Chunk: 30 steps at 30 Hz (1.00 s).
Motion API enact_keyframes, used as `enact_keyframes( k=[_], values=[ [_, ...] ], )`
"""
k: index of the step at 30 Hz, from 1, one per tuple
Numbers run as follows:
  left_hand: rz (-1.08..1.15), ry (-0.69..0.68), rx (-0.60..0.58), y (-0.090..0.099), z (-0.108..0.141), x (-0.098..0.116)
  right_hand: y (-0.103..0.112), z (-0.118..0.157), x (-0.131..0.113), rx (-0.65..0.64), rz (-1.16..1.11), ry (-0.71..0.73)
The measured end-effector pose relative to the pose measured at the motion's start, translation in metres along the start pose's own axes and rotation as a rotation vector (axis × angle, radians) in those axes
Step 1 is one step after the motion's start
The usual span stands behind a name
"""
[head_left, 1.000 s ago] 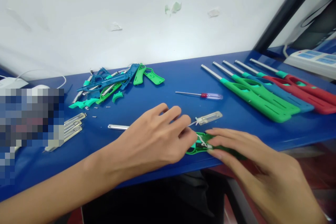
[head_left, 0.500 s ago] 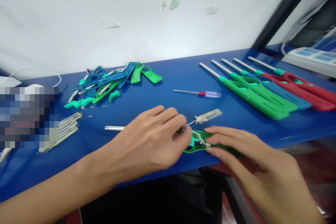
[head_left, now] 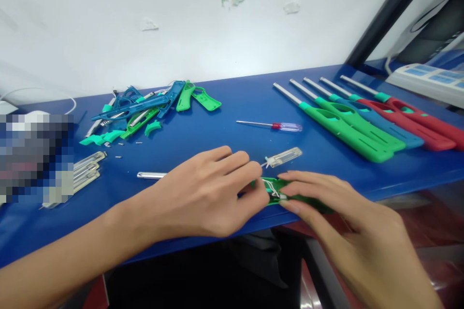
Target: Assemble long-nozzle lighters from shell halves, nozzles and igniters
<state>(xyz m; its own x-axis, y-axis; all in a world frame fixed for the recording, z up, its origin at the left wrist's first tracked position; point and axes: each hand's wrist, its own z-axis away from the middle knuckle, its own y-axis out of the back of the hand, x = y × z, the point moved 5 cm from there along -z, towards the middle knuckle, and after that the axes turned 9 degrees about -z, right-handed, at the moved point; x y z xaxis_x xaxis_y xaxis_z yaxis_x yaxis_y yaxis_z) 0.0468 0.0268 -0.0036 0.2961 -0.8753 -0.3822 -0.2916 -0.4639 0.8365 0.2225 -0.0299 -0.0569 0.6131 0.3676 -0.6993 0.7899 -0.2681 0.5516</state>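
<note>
An opened green lighter body lies at the table's front edge, with white wires and a small dark part inside. Its metal tube sticks out to the left, beyond my left hand. The left fingers are bent and closed over the body's trigger end; what they pinch is hidden. From the right, my right hand grips the green body between thumb and fingers, at the small part. Just behind lies a clear fuel tank with a white end fitting.
A screwdriver lies behind the tank. Several whole lighters stand in a row at the right, near a power strip. Loose casings are heaped at back left, with clear tanks in front.
My left fingers have moved slightly right over the green body and cover more of its trigger end. The whole view has shifted a little.
</note>
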Motion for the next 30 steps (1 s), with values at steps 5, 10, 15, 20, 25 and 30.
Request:
enact_keyframes(
  k=[5,10,15,20,25,30],
  values=[
    [-0.067,-0.046,0.005,-0.0026,0.002,-0.0014,0.0003,0.0004,0.0002,-0.017,-0.012,-0.011],
    [-0.056,-0.047,0.008,-0.0029,0.0037,-0.0021,0.0005,-0.0005,-0.0002,0.0,-0.008,-0.008],
    [-0.032,-0.038,-0.004,-0.0044,0.0031,-0.0034,0.0001,-0.0009,-0.001,-0.005,-0.017,-0.008],
    [0.002,-0.015,-0.037,-0.003,0.0018,-0.0055,0.0003,-0.0002,-0.0012,-0.004,-0.011,0.003],
    [0.063,0.035,-0.062,-0.0007,0.0007,-0.0058,0.0004,0.0002,-0.0013,-0.014,0.005,0.022],
    [0.071,0.05,-0.04,-0.0017,0.0002,-0.0059,0.0007,-0.0008,-0.0027,-0.016,0.017,0.043]
  ],
)
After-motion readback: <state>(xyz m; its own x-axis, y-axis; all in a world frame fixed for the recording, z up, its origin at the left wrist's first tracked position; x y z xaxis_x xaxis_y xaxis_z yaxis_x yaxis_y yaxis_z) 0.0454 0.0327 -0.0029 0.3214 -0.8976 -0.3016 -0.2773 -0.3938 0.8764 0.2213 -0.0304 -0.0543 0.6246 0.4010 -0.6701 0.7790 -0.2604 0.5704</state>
